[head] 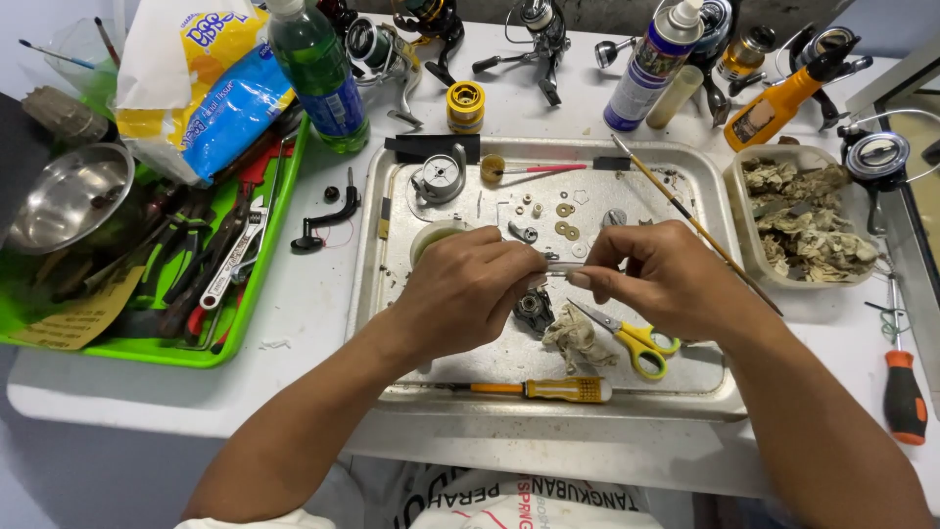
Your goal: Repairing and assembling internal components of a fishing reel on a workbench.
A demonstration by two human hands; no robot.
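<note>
Both hands, left hand (465,289) and right hand (658,277), pinch what looks like a thin metal rod (560,266).

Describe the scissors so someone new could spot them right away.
Start at the metal tray in the middle of the white table. Look just under the right hand, beside a crumpled rag. The scissors lie there, the only tool in the tray with yellow loop handles; the screwdriver nearby has a straight one.

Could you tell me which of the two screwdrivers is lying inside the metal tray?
The yellow-handled screwdriver, lying along the metal tray's near edge; the orange-and-black one lies outside, on the table at the right.
</note>
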